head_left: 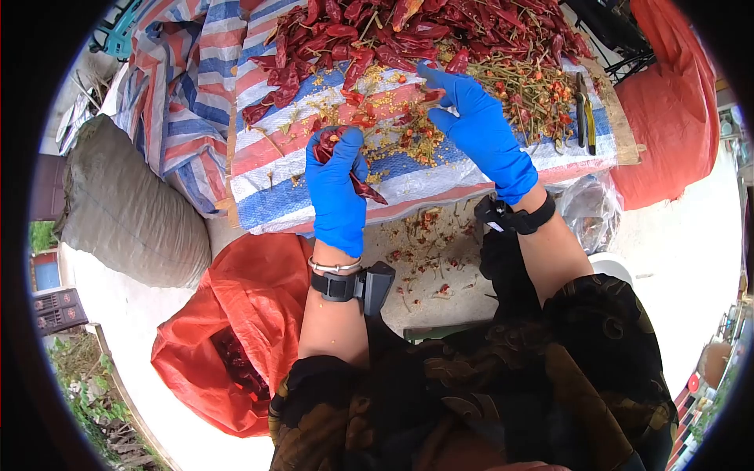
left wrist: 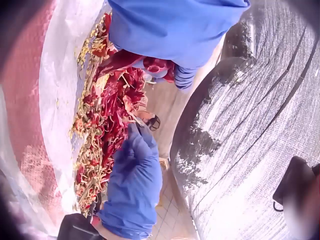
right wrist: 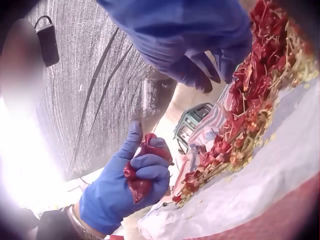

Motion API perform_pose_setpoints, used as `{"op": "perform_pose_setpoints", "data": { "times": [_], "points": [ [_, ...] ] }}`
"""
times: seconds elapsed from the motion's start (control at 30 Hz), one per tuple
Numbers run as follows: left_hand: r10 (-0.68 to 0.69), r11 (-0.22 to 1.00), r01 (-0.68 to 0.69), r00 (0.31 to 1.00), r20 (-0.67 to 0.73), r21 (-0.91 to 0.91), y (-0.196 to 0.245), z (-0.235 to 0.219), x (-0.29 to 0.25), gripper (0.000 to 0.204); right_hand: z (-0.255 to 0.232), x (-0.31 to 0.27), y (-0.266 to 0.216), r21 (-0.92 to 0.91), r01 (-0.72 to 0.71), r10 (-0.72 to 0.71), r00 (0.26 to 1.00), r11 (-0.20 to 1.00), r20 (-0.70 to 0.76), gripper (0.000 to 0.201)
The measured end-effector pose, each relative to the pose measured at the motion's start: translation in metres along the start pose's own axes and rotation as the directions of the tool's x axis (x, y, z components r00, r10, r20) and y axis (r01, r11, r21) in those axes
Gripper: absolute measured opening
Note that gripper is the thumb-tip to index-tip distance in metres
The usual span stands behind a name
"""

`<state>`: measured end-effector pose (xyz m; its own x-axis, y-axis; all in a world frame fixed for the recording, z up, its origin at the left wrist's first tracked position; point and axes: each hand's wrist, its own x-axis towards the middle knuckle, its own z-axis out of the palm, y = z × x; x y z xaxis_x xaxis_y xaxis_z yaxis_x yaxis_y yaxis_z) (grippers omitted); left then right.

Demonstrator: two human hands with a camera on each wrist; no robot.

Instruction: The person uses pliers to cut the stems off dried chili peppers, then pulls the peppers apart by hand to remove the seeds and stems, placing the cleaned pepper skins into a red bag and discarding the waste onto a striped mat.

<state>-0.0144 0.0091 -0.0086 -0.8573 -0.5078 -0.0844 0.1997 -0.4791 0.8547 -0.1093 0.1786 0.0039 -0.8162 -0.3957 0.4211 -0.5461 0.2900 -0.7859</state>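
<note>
My left hand (head_left: 338,177), in a blue glove, curls round several dried red chillies (right wrist: 140,187). One chilli (head_left: 367,191) pokes out below the palm, pointing right. My right hand (head_left: 481,129), gloved in the same blue, hovers over the striped sheet at the near edge of the chilli pile (head_left: 377,39). Its thumb and forefinger stand apart with nothing seen between them. From the right wrist view, the right hand (right wrist: 190,40) has loosely bent fingers, while the left hand (right wrist: 120,185) below grips the red pods.
Loose seeds (head_left: 385,157) lie scattered between the hands. A heap of stems (head_left: 526,94) sits to the right, beside a pair of scissors or snips (head_left: 583,114). An open red sack (head_left: 243,290) with chillies inside stands lower left, near a full grey sack (head_left: 129,204).
</note>
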Motion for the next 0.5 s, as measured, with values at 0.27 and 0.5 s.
{"op": "perform_pose_setpoints", "data": {
  "times": [0.27, 0.5],
  "points": [
    [-0.114, 0.971, 0.139, 0.985, 0.133, -0.196, 0.012, -0.003, -0.001, 0.011, -0.012, 0.021, 0.053, -0.619, -0.028, -0.007, 0.999, 0.785, -0.054, 0.055],
    [-0.186, 0.862, 0.255, 0.963, 0.194, -0.438, 0.01, -0.018, 0.004, 0.012, -0.013, 0.026, 0.061, -0.453, -0.184, 0.187, 0.982, 0.872, -0.039, 0.026]
  ]
}}
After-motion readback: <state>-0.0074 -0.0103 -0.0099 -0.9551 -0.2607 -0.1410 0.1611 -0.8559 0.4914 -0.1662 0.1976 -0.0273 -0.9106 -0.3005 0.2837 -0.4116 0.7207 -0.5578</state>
